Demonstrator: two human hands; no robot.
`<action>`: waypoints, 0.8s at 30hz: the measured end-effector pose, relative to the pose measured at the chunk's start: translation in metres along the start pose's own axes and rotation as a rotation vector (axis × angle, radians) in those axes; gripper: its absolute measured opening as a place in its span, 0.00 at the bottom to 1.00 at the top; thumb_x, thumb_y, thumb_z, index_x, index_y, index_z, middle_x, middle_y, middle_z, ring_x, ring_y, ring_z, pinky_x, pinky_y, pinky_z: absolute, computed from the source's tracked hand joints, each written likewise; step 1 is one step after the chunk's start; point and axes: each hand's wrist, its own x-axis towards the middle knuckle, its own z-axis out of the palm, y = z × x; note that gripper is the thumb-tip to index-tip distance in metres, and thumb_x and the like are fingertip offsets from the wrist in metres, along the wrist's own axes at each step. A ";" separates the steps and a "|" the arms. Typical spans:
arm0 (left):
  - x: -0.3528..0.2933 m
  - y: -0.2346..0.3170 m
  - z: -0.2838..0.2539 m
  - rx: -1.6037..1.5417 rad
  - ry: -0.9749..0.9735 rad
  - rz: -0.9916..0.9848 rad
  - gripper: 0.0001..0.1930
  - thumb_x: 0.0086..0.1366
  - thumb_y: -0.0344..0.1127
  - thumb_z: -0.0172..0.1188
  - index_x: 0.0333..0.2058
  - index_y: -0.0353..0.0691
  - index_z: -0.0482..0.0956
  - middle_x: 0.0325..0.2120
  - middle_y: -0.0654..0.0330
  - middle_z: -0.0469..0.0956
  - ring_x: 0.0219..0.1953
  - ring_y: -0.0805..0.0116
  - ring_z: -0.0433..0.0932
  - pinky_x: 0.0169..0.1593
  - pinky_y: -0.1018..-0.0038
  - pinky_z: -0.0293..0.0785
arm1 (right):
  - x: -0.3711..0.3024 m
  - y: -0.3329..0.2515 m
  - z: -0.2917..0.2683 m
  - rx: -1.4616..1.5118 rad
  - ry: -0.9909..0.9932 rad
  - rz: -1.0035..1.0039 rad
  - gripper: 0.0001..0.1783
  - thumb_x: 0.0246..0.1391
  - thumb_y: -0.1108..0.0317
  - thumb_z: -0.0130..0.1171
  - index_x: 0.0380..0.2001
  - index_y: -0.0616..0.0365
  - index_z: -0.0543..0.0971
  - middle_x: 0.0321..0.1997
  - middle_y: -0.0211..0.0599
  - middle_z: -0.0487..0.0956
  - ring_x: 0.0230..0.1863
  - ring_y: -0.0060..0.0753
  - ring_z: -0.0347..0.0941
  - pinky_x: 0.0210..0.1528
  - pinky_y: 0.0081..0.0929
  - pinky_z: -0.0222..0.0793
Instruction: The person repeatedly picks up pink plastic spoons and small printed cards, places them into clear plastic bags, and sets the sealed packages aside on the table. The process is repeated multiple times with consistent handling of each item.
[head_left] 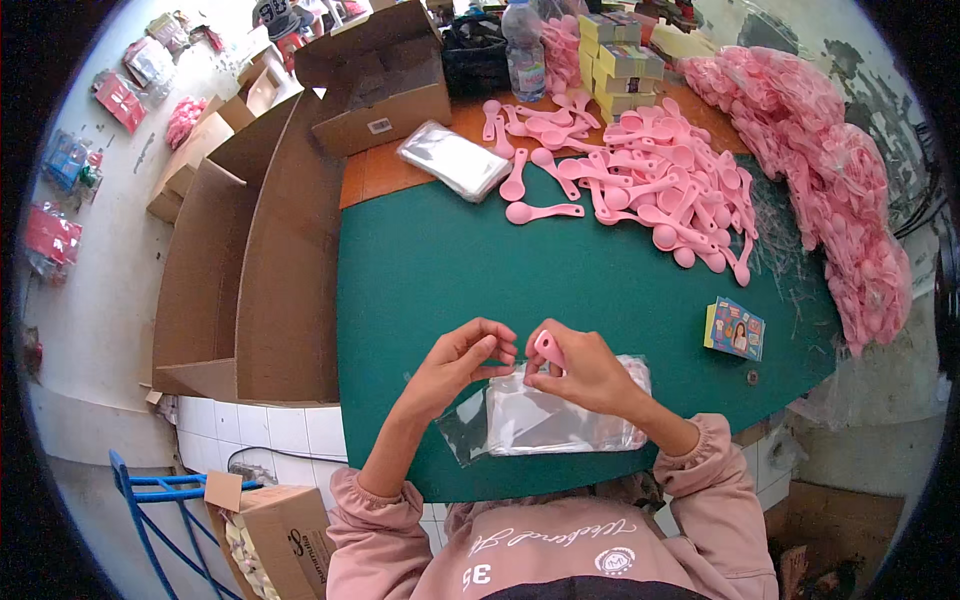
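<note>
Right hand [587, 370]: fingers closed on spoon [549, 347], 12 o'clock of bags [560, 425] | left hand [453, 362], at its 9 o'clock: fingers curled, hold unclear | spoon pile [660, 180]: hands' 1 o'clock

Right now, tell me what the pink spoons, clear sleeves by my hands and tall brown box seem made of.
Pink spoons: probably moulded plastic, satin, evenly coloured. Clear sleeves: likely thin plastic film, glossy, with reflective wrinkles. Tall brown box: apparently matte cardboard, with thin panels.

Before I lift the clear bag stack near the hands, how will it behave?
The clear bag stack would probably sag: the plastic looks thin and wrinkled. Its glossy surface suggests slipping. It may fan apart, as a flap juts out at left.
</note>
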 end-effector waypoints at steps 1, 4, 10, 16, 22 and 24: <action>-0.001 -0.001 0.000 -0.001 -0.006 -0.001 0.11 0.67 0.34 0.41 0.42 0.34 0.68 0.35 0.62 0.70 0.40 0.75 0.71 0.46 0.76 0.72 | -0.002 -0.002 -0.008 -0.002 0.004 0.003 0.14 0.39 0.71 0.62 0.31 0.59 0.69 0.21 0.33 0.75 0.21 0.25 0.71 0.25 0.22 0.65; -0.003 -0.006 -0.008 -0.074 0.021 0.058 0.10 0.66 0.33 0.44 0.41 0.35 0.68 0.35 0.63 0.69 0.40 0.76 0.70 0.48 0.74 0.72 | -0.010 -0.018 -0.046 -0.093 -0.049 -0.042 0.16 0.38 0.69 0.62 0.33 0.59 0.71 0.22 0.35 0.76 0.22 0.29 0.73 0.26 0.26 0.68; 0.009 -0.003 0.013 -0.225 -0.017 0.073 0.05 0.64 0.30 0.47 0.37 0.37 0.68 0.34 0.65 0.68 0.39 0.78 0.70 0.49 0.76 0.71 | -0.016 -0.040 -0.053 -0.165 -0.010 -0.070 0.22 0.38 0.65 0.65 0.39 0.56 0.72 0.32 0.35 0.74 0.23 0.27 0.72 0.28 0.25 0.69; 0.012 0.002 0.025 -0.320 -0.066 0.078 0.05 0.63 0.29 0.49 0.37 0.37 0.68 0.33 0.65 0.68 0.37 0.79 0.71 0.49 0.78 0.71 | -0.019 -0.021 -0.018 -0.356 0.177 -0.262 0.26 0.38 0.62 0.66 0.42 0.56 0.70 0.30 0.40 0.74 0.26 0.41 0.73 0.29 0.33 0.69; 0.010 0.000 0.029 -0.496 -0.066 0.075 0.05 0.62 0.29 0.49 0.36 0.36 0.66 0.33 0.62 0.68 0.34 0.80 0.71 0.44 0.81 0.75 | -0.019 -0.019 -0.014 0.014 0.082 0.053 0.24 0.41 0.63 0.64 0.42 0.58 0.70 0.26 0.37 0.77 0.24 0.32 0.73 0.29 0.28 0.69; 0.011 -0.001 0.031 -0.527 -0.084 0.072 0.05 0.62 0.28 0.49 0.36 0.36 0.66 0.33 0.62 0.68 0.35 0.79 0.72 0.43 0.80 0.75 | -0.021 -0.018 -0.018 0.128 0.088 0.161 0.19 0.41 0.65 0.63 0.37 0.59 0.73 0.27 0.38 0.78 0.24 0.27 0.73 0.30 0.25 0.68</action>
